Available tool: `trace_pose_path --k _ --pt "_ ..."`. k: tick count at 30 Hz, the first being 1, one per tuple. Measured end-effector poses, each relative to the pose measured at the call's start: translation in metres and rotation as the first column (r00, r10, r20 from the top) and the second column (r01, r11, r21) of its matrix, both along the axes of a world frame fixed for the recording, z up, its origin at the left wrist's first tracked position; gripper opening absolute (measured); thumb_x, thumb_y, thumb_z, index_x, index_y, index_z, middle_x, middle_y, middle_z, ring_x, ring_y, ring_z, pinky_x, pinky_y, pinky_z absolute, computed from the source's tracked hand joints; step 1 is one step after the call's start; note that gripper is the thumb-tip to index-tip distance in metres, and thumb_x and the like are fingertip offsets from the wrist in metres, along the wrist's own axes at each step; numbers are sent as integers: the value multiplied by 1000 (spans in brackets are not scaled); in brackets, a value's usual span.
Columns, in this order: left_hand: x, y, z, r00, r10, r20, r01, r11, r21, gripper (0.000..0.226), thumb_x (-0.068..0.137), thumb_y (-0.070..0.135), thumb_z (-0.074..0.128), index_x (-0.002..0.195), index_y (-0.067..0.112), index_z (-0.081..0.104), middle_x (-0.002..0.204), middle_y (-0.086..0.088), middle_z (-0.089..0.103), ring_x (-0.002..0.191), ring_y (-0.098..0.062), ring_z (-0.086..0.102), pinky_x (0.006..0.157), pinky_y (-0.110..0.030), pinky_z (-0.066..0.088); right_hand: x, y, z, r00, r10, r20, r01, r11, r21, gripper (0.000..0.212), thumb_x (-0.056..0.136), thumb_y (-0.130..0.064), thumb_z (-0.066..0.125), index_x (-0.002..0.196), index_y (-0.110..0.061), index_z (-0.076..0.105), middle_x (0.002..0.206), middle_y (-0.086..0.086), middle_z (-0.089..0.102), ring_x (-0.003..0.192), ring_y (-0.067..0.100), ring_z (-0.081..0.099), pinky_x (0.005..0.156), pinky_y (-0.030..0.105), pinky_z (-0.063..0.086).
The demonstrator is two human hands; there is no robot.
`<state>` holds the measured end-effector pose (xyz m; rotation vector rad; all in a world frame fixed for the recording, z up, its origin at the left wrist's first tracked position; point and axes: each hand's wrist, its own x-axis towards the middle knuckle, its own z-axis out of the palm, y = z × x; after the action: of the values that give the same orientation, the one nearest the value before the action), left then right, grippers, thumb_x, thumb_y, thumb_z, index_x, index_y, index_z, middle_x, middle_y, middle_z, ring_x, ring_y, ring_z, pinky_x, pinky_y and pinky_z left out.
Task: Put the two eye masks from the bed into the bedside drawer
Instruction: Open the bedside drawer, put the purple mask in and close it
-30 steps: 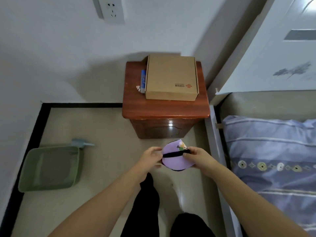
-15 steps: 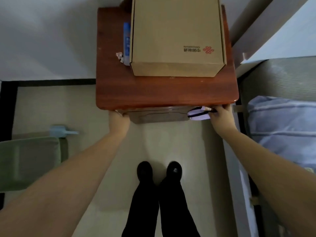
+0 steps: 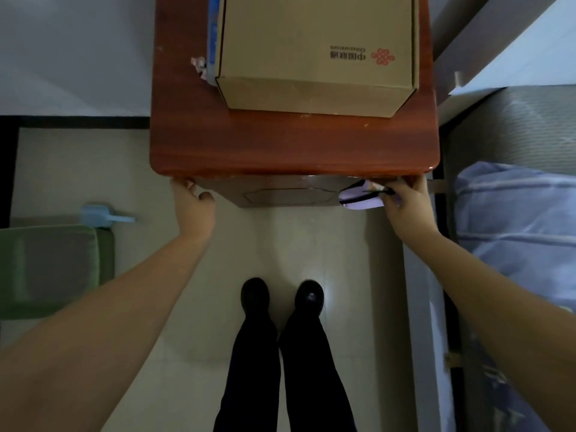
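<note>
A red-brown wooden bedside cabinet (image 3: 293, 151) stands straight ahead, seen from above. Its drawer front (image 3: 280, 194) shows as a dark strip under the top's front edge. My left hand (image 3: 193, 204) is at the cabinet's front left corner, fingers curled under the top's edge. My right hand (image 3: 405, 201) is at the front right corner and holds a lilac eye mask (image 3: 361, 198) with a black strap against the drawer front. I see only one mask clearly; a second may be folded with it.
A cardboard box (image 3: 314, 51) covers most of the cabinet top, with a blue item (image 3: 213, 35) beside it. A green bin (image 3: 50, 269) and blue scoop (image 3: 103, 215) lie on the floor at left. The bed with a blue pillow (image 3: 517, 219) is on the right.
I have come right up to the cabinet. Both hands left the mask's sides: the left went to the cabinet's front left corner, the right carried the mask to the front right corner.
</note>
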<state>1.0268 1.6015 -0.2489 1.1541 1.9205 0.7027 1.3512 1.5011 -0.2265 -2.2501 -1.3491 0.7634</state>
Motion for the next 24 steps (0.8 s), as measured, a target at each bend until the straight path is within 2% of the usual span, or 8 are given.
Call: trace_pose_path --k 4,9,13,15,16,18,21,24 --pt "-6 4 4 1000 -14 9 14 1000 -19 51 82 -4 45 131 7 34 135 -14 50 125 -24 47 101 -35 38 0 2 3 1000 -11 -23 10 999 -38 25 88 -6 54 110 -11 64 140 14 34 120 27 42 96 19 28" --pt "-15 11 5 991 -131 -33 129 990 -50 51 81 -3 46 130 6 38 125 -20 56 114 -34 52 95 -42 44 -3 10 0 999 -34 0 34 999 -20 26 88 -5 53 110 -10 64 141 14 33 117 21 42 94 13 25" --pt "-25 -21 4 994 -109 -19 107 991 -75 36 86 1 51 121 4 42 97 0 58 90 -21 56 80 -28 47 -9 -22 0 998 -54 -34 52 996 -75 21 89 -6 52 106 -8 63 137 15 36 116 30 46 94 22 32" --pt "-33 -44 1 996 -91 -18 89 989 -115 33 87 5 54 118 6 45 96 0 56 84 -15 54 67 -16 47 -15 -45 1 997 -50 -59 45 994 -96 21 89 -6 52 107 -9 62 137 14 37 116 28 47 95 24 34" --pt "-37 -56 -1 995 -95 -38 89 986 -141 32 87 8 56 117 7 47 96 -2 56 85 -14 54 63 -17 43 -17 -57 0 997 -41 -61 34 993 -114 23 89 -5 53 109 -10 62 139 12 36 118 27 47 97 25 34" --pt "-45 -75 -6 992 -113 -54 102 979 -175 31 87 9 58 117 8 50 96 -2 57 87 -13 53 66 -15 40 -21 -76 -5 999 -22 -49 14 987 -158 25 88 -5 54 112 -10 61 144 11 32 123 27 44 102 28 33" --pt "-49 -83 -15 988 -144 -56 133 977 -167 31 86 6 59 116 3 52 93 -4 56 84 -14 52 53 4 36 -25 -87 -16 998 -50 -43 42 984 -172 27 88 -6 54 114 -11 60 148 9 30 127 28 42 104 30 31" --pt "-50 -83 -20 982 -166 -89 153 979 -138 28 86 4 59 113 1 53 92 -5 56 81 -14 52 51 10 31 -28 -89 -21 997 -73 -27 68 983 -171 29 88 -6 54 116 -14 59 149 7 29 128 26 40 106 33 33"
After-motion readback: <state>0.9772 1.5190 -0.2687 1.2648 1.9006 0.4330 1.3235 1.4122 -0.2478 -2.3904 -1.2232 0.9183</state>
